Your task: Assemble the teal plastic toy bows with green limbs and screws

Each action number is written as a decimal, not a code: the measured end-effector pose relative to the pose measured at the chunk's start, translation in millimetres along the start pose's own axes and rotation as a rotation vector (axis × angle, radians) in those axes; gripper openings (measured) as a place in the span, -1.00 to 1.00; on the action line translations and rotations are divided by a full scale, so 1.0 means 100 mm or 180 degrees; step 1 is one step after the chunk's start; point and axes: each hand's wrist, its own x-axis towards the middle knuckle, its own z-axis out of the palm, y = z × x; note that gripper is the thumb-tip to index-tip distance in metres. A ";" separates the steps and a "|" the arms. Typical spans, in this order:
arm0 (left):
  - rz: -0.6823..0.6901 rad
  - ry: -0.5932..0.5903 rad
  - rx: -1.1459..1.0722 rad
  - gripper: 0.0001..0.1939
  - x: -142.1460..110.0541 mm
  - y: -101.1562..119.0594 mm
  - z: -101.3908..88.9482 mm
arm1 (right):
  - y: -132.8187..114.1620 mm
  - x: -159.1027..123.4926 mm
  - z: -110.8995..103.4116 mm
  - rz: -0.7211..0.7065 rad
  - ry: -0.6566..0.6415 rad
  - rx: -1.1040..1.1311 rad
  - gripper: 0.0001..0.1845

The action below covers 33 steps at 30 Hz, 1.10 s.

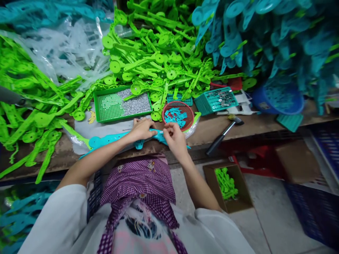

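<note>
A long teal plastic part (111, 139) lies along the front edge of the wooden bench. My left hand (141, 128) rests on its middle with fingers curled, pressing it down. My right hand (173, 135) is closed on the same part a little to the right, fingertips pinched together near the left hand. Whether something small sits in that pinch is hidden. Just behind the hands stand a red round basket (169, 107) of small teal pieces and a green tray (98, 106) holding tiny silver bits.
Piles of green plastic parts (159, 60) cover the bench's back and left; teal parts (251, 38) heap at the right. A teal basket (203, 104), a hammer (224, 134), a blue bucket (278, 102). On the floor, a cardboard box (238, 203) with green parts.
</note>
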 end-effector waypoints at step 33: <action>-0.0083 0.2154 -0.0396 -0.78 -1.21 -0.72 -0.14 | 0.03 0.07 0.17 0.0034 -0.0028 -0.0245 -0.79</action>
